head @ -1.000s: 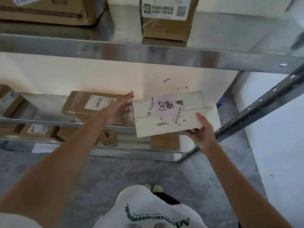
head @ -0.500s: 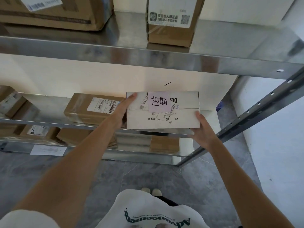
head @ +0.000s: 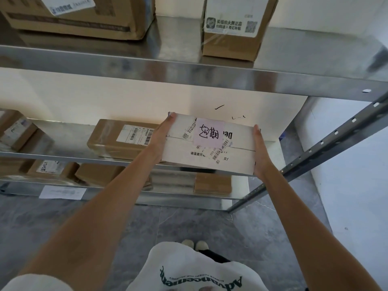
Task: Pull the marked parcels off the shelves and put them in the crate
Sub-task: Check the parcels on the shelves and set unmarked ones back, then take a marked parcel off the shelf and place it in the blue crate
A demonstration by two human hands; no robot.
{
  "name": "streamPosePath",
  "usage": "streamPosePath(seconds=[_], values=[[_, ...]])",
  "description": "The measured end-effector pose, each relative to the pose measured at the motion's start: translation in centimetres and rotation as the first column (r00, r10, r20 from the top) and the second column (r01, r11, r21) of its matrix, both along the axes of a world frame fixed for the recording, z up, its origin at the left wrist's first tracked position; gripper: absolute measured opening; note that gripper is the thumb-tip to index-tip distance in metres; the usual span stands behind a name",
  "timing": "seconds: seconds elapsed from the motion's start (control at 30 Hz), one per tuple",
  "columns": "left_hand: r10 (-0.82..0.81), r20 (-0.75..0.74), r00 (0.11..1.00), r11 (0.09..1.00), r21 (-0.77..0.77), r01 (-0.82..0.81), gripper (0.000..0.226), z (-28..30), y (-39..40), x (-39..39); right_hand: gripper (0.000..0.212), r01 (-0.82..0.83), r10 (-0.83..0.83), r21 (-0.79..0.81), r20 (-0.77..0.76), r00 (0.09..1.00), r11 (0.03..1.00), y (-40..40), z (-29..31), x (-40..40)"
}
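A white parcel (head: 184, 152) with a pink handwritten sticker (head: 209, 133) and barcode labels sits at the front right of the middle shelf (head: 63, 155). My left hand (head: 161, 135) presses flat against its left side, fingertips at the far corner. My right hand (head: 260, 152) clasps its right side. The two hands hold the parcel between them. No crate is in view.
A brown parcel (head: 121, 139) with a barcode label lies just left of the white one. More brown boxes stand on the top shelf (head: 233, 28), at the far left (head: 14, 129) and on the bottom shelf (head: 212, 183). A metal upright (head: 327, 141) slants at the right. Grey floor lies below.
The tilted white parcel has levelled and moved closer to the shelf. My left hand came from the brown parcel onto its left side; my right hand shifted from under it to its right side.
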State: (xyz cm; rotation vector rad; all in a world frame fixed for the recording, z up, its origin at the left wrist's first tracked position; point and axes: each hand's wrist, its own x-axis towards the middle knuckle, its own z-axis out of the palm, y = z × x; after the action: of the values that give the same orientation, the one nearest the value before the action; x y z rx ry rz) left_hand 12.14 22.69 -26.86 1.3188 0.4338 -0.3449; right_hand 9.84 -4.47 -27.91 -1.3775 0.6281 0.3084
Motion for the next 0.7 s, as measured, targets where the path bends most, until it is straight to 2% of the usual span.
streamPosePath(seconds=[0.03,0.1,0.23,0.33,0.4,0.5,0.6,0.7], values=[[-0.004,-0.003,1.0,1.0,0.008,0.004,0.071,0.0,0.1,-0.1,0.083,0.017,-0.017,-0.005,0.002,1.0,1.0,0.3,0.0,-0.2],[-0.016,-0.017,1.0,1.0,0.025,0.016,0.074,-0.4,0.3,-0.1,0.087,0.021,-0.022,0.006,0.007,1.0,1.0,0.6,0.0,-0.7],[-0.042,-0.034,0.999,0.999,0.033,0.043,0.054,-0.3,0.0,-0.1,0.093,0.046,-0.045,-0.018,0.03,0.999,0.999,0.3,-0.3,-1.6],[-0.105,-0.045,0.993,0.994,0.036,0.106,0.056,-0.4,-0.6,-0.4,0.09,0.083,-0.083,-0.021,0.021,0.996,0.996,-0.1,-0.5,-2.8],[-0.152,-0.057,0.987,0.988,0.032,0.154,0.062,-1.0,-1.0,-0.9,0.098,0.1,-0.1,0.001,0.008,0.995,0.995,-0.7,-1.0,-4.1],[-0.217,-0.04,0.975,0.974,0.053,0.219,0.058,-2.1,-2.0,-1.8,0.111,0.144,-0.143,0.006,-0.03,0.989,0.99,-1.9,-2.8,-6.8],[-0.247,-0.064,0.967,0.963,0.098,0.253,0.046,-2.6,-3.8,-2.8,0.101,0.173,-0.173,0.023,-0.02,0.985,0.985,-2.9,-3.8,-9.5],[-0.265,-0.108,0.958,0.957,0.093,0.275,0.053,-3.1,-6.2,-3.9,0.074,0.245,-0.245,0.016,0.023,0.969,0.969,-4.7,-4.5,-11.9]])
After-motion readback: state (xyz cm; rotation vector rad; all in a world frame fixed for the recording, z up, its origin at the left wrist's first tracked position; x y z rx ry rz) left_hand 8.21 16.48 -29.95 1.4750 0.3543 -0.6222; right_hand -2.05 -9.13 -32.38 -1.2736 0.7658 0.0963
